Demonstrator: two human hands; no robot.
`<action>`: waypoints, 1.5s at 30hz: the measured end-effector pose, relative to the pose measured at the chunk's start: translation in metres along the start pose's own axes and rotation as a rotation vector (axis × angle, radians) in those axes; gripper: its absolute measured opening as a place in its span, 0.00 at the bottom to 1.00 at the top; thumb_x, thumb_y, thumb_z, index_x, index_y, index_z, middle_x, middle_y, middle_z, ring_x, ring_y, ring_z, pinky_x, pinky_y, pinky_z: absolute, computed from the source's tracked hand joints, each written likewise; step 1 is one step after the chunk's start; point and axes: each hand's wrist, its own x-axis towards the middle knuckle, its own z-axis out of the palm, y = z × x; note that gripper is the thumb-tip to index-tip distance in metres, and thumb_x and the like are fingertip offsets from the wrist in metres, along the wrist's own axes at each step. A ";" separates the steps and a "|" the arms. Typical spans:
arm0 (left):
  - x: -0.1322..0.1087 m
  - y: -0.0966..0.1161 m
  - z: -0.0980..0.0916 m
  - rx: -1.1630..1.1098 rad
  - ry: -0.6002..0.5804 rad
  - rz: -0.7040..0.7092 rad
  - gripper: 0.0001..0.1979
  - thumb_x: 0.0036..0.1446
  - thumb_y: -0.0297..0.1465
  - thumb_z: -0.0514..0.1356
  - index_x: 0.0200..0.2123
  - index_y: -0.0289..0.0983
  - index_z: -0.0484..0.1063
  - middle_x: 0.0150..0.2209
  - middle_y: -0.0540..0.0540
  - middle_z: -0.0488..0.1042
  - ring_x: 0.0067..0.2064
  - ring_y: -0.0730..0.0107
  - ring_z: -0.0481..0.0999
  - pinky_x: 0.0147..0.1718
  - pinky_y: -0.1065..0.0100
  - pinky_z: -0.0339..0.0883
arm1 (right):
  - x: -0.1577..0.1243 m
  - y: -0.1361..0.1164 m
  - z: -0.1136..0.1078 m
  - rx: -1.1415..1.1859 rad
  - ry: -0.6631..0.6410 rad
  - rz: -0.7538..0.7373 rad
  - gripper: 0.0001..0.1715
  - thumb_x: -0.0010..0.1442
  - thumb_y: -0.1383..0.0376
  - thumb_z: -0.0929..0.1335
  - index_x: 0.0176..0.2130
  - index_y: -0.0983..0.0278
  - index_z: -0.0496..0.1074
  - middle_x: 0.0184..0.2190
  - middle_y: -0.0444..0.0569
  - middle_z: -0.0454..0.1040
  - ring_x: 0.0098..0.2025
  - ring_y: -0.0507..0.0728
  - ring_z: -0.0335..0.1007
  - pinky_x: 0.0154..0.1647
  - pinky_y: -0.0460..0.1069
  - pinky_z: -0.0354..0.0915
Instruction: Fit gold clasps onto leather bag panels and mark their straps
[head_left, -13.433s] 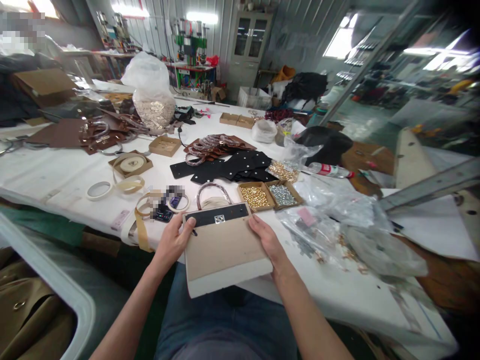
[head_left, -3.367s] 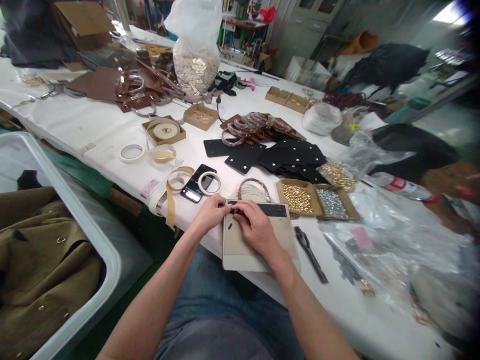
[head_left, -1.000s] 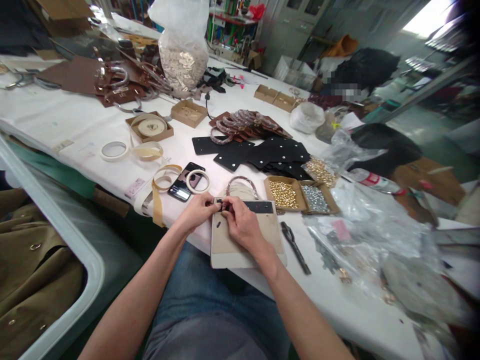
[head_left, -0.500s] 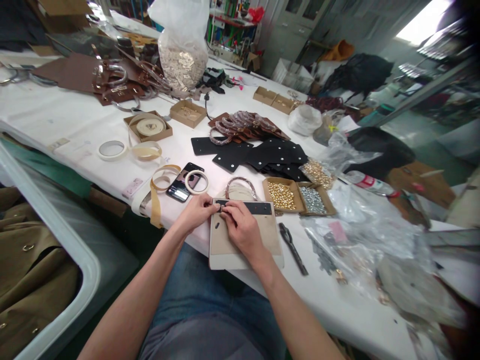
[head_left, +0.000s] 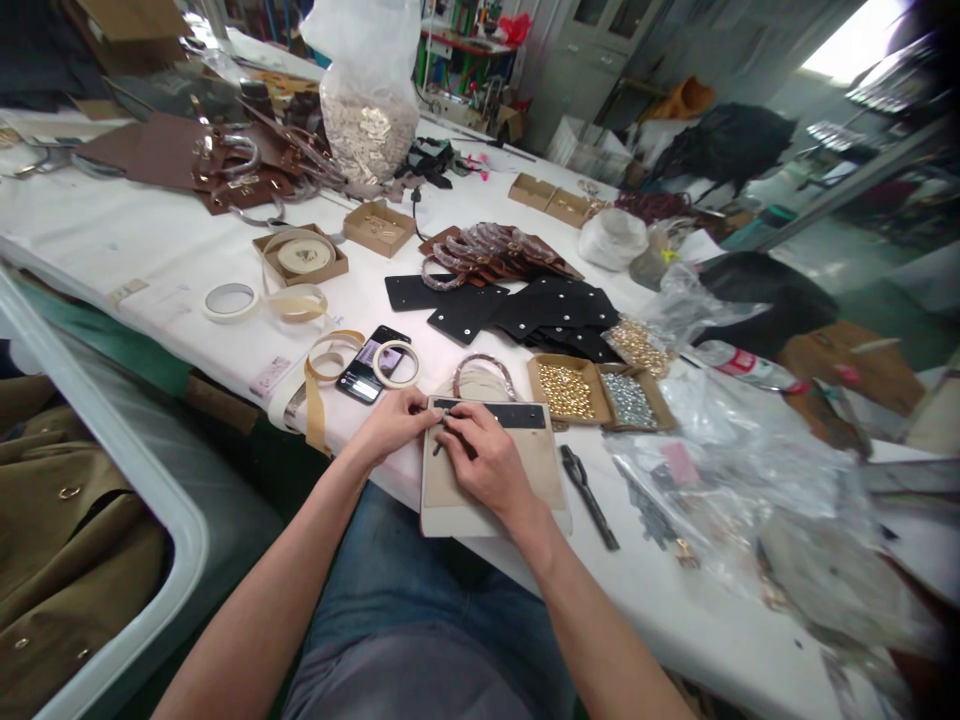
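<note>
In front of me a flat beige bag panel (head_left: pixel 480 487) lies at the table's edge, with a black strip (head_left: pixel 517 414) along its top. A film-wrapped ring handle (head_left: pixel 486 362) stands out beyond the top edge. My left hand (head_left: pixel 397 424) is closed at the panel's upper left corner, thumb on the end of the strip. Beside it, my right hand (head_left: pixel 487 458) rests over the panel, fingertips pinched at the same end of the strip; whatever they hold is too small and covered to name. A small dark piece (head_left: pixel 438 449) shows on the panel below the fingertips.
Right of the panel lies a dark hand tool (head_left: pixel 590 497). Boxes of gold studs (head_left: pixel 566 390) and silver studs (head_left: pixel 631 400) stand behind it. A phone (head_left: pixel 373 364) with a tape roll (head_left: pixel 396 364) is at left. Black panels (head_left: pixel 551 315) lie farther back; a grey bin (head_left: pixel 191 530) stands left.
My right fingertips have shifted slightly at the strip's left end. My left hand stays at the corner. The view has moved slightly; the other things lie as before.
</note>
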 end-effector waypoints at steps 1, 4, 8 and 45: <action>0.000 0.000 0.000 -0.009 -0.015 -0.004 0.18 0.60 0.43 0.69 0.26 0.37 0.73 0.26 0.53 0.67 0.31 0.69 0.65 0.30 0.66 0.53 | 0.000 0.000 -0.002 0.019 -0.007 0.008 0.11 0.79 0.66 0.70 0.56 0.58 0.82 0.58 0.57 0.79 0.61 0.66 0.78 0.66 0.62 0.76; 0.000 0.003 0.000 -0.012 -0.006 -0.015 0.17 0.57 0.42 0.71 0.27 0.36 0.74 0.26 0.53 0.67 0.30 0.70 0.64 0.29 0.67 0.53 | 0.001 -0.001 -0.007 0.078 0.008 0.062 0.13 0.77 0.68 0.70 0.56 0.58 0.83 0.58 0.55 0.80 0.61 0.65 0.79 0.66 0.60 0.75; 0.000 0.005 0.005 0.002 0.029 -0.003 0.16 0.55 0.41 0.71 0.26 0.36 0.74 0.26 0.52 0.69 0.30 0.70 0.65 0.29 0.68 0.53 | 0.004 -0.002 -0.011 0.116 0.044 0.157 0.12 0.73 0.69 0.73 0.53 0.58 0.84 0.55 0.53 0.82 0.55 0.63 0.80 0.60 0.57 0.76; -0.003 0.007 0.015 0.096 -0.025 -0.215 0.31 0.49 0.60 0.78 0.35 0.38 0.80 0.33 0.48 0.82 0.36 0.60 0.78 0.33 0.68 0.71 | -0.212 0.083 -0.219 -0.569 0.411 0.803 0.18 0.71 0.70 0.67 0.48 0.65 0.88 0.48 0.58 0.86 0.52 0.66 0.83 0.63 0.59 0.73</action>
